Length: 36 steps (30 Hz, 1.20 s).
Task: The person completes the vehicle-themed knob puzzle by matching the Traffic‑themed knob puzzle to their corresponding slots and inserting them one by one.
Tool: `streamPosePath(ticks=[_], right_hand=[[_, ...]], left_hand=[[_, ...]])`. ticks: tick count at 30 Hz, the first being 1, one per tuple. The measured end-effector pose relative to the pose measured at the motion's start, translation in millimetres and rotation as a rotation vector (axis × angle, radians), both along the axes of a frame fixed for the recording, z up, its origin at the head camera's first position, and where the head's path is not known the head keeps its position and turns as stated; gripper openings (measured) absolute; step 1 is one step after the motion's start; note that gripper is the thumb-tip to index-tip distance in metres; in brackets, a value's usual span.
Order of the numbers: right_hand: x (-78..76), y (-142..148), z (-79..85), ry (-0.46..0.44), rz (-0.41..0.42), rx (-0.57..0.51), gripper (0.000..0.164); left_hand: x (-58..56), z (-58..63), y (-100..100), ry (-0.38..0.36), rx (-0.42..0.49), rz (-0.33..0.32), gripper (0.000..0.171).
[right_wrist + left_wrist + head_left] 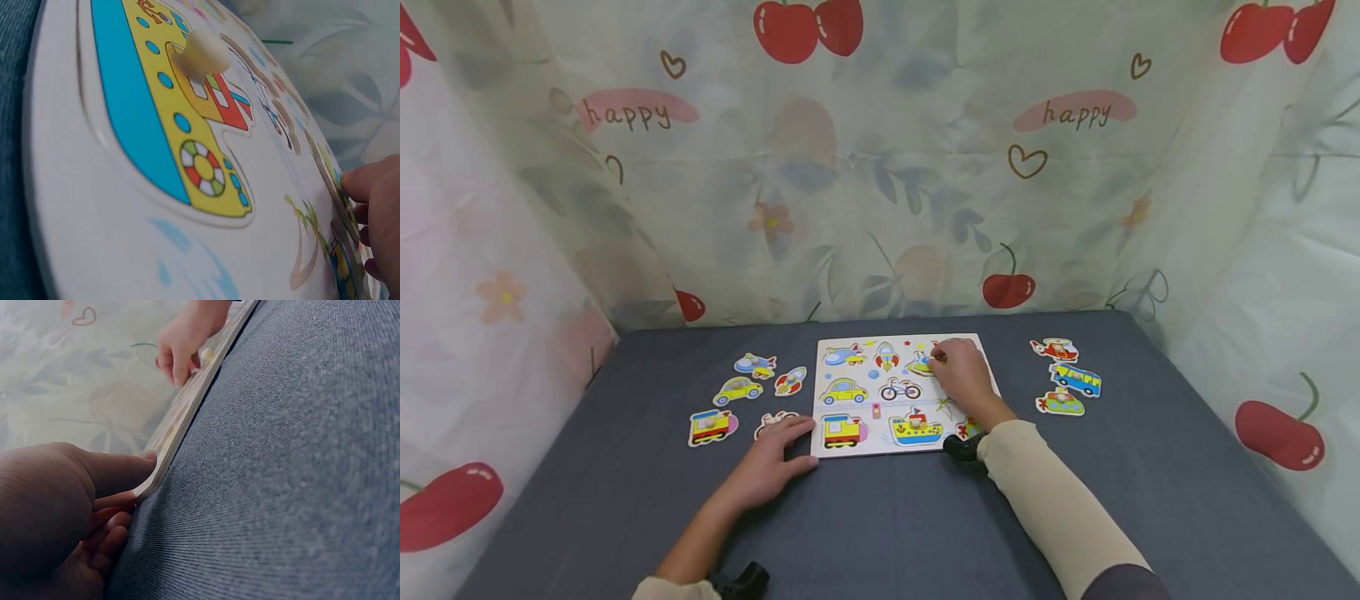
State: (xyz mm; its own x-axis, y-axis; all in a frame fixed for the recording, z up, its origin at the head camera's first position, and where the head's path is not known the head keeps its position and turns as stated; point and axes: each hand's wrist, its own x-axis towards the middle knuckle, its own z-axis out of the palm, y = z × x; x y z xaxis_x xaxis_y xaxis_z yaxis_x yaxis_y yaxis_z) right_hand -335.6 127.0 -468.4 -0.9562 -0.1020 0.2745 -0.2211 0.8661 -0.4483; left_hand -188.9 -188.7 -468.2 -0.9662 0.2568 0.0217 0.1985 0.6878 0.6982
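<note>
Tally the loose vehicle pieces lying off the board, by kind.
Flying craft: 3 (plane, rocket, helicopter)
Road vehicles: 2 (car, bus)
Trains: 1 (red-and-yellow train)
Watercraft: 1 (green piece, likely a submarine)
Kind unclear: 1 (piece partly hidden by the left hand)
Total: 8

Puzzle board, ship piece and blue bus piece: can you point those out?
Puzzle board (pixel 878 433), head view: bare white surface.
Ship piece (pixel 139 112), right wrist view: its blue hull.
Blue bus piece (pixel 1076 380), head view: its side.
</note>
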Motion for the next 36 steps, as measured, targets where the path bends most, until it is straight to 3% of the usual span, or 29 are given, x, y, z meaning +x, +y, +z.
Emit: streamPosePath(ticks=[12,36], right_hand=[[0.7,-6.4,-0.1,0.045,-0.003,0.025,0.012],[-1.5,-8.5,-4.1,0.048,-0.01,0.036,0.014]], left_hand=[[-2.2,-4.3,-1.2,0.006,0.003,0.002,0.055],[-0.9,-2.9,-0.7,-0.006,0.006,0.014,0.055]])
